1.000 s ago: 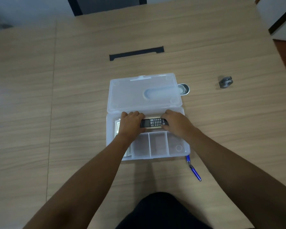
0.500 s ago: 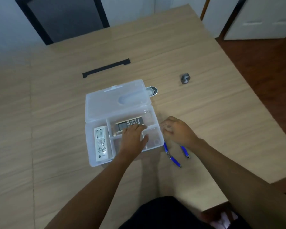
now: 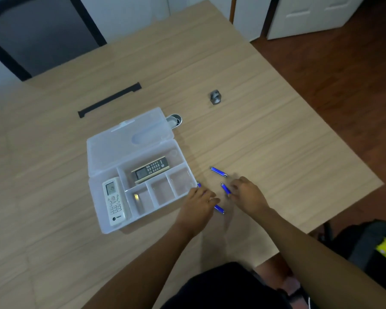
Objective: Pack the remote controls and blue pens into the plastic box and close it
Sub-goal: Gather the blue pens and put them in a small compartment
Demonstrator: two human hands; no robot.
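Pens (image 3: 218,171), blue, three, lay at box's (image 3: 103,219) 3 o'clock: light, stiff, roll-prone, best pinched mid-barrel; left hand (image 3: 200,200) and right hand (image 3: 245,194) loosely curled over them, grasp indeterminate.

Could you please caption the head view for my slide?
Both remotes sit in the open plastic box; left hand and right hand reach for blue pens.

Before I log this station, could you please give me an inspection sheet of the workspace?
Surface: light wooden table, black slot strip.
Job's things: clear plastic box open; white remote control and dark remote control inside; three blue pens outside on the table.
Clutter: small grey metal fitting; round grommet.
Grippers: left hand and right hand at the pens; grasp unclear.
Cables: nothing seen.
Surroundings: dark chair, white doors.
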